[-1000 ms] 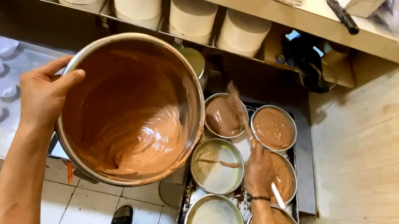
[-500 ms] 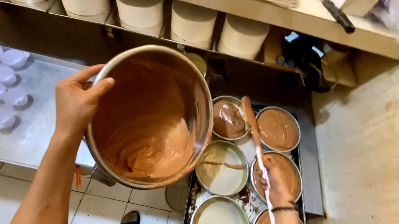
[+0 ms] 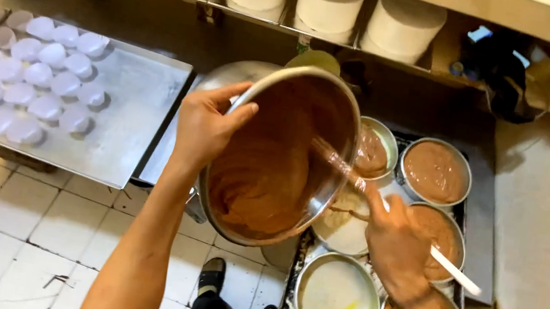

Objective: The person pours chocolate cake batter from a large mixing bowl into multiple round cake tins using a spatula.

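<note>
Metal mixing bowl [image 3: 275, 154] of brown batter, tilting over a half-filled round pan [image 3: 345, 221]: left hand [image 3: 204, 125] gripping its rim, right hand [image 3: 397, 244] clasping a spatula [image 3: 384, 208] and scraping; four pans are holding batter, one lined pan [image 3: 338, 302] waiting unfilled.

A mixing bowl [image 3: 274, 162] tilts over round pans [image 3: 434, 172] on a tray [image 3: 483, 209]; a baking sheet [image 3: 126, 116] lies left.
</note>
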